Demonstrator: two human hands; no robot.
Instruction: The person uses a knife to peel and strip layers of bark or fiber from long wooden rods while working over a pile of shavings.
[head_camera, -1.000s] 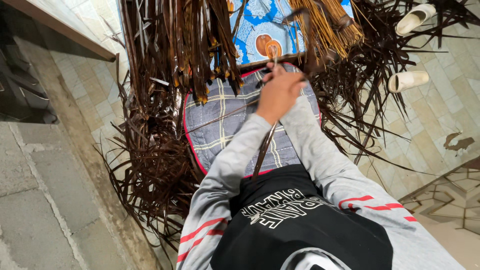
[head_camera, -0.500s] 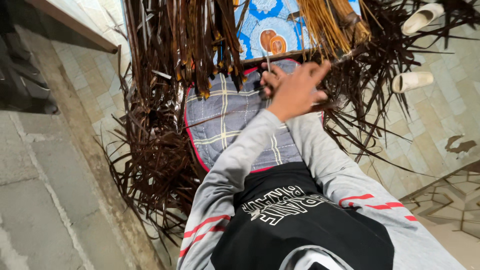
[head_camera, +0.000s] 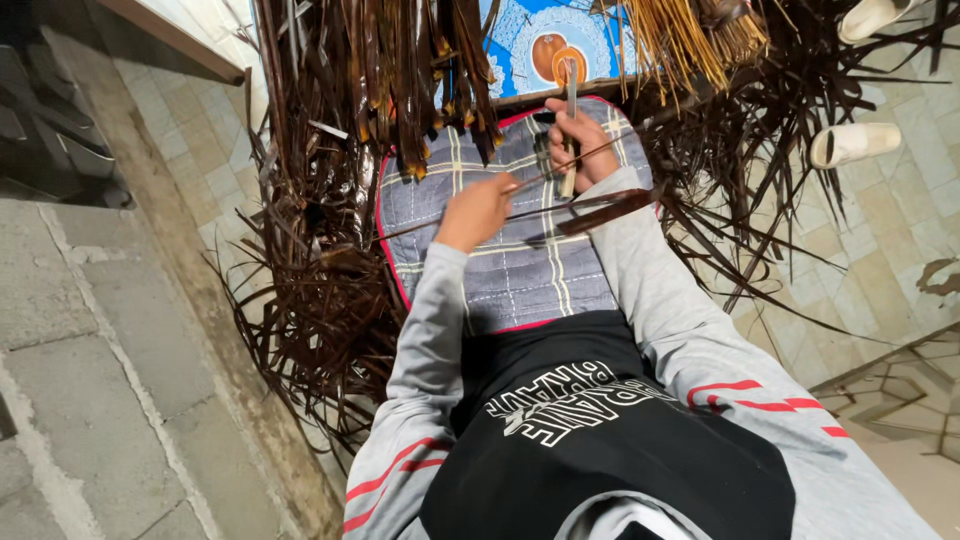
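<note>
My left hand (head_camera: 475, 210) is closed on a thin palm-leaf strip (head_camera: 420, 228) that runs slantwise across my lap. My right hand (head_camera: 583, 140) sits just beyond it to the right. It grips a small knife (head_camera: 570, 85) with the blade pointing away from me, and the far end of the strip passes by its fingers. A dark brown leaf blade (head_camera: 590, 212) hangs across my right sleeve. Both hands work over a grey checked cushion with a red edge (head_camera: 520, 285).
Heaps of dried brown palm leaves (head_camera: 320, 300) lie left and right of the cushion. A straw-coloured bundle of ribs (head_camera: 690, 40) rests at the top beside a blue patterned cloth (head_camera: 520, 45). Two pale sandals (head_camera: 855, 143) sit on the tiled floor; a concrete step (head_camera: 100, 350) runs along the left.
My hands were together over the cushion; now my left hand has drawn away to the left along the strip, and my right hand has moved forward with the knife held up.
</note>
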